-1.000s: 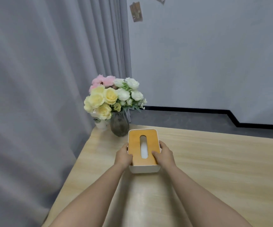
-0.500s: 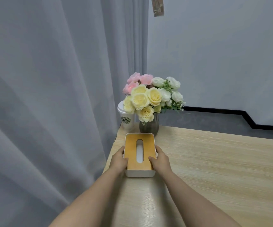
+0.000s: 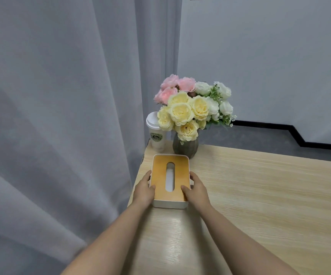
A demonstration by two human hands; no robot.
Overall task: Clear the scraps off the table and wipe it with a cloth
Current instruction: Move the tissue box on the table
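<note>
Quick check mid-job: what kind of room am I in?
Likely a home or a staged room: a wooden table by grey curtains, with a flower vase, a takeaway cup and a tissue box.

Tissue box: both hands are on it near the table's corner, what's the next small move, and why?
Probably let go of it. The tissue box sits flat on the table, close in front of the vase and cup, with the left hand and right hand gripping its sides. No cloth or scraps show here, so free hands come next.
</note>
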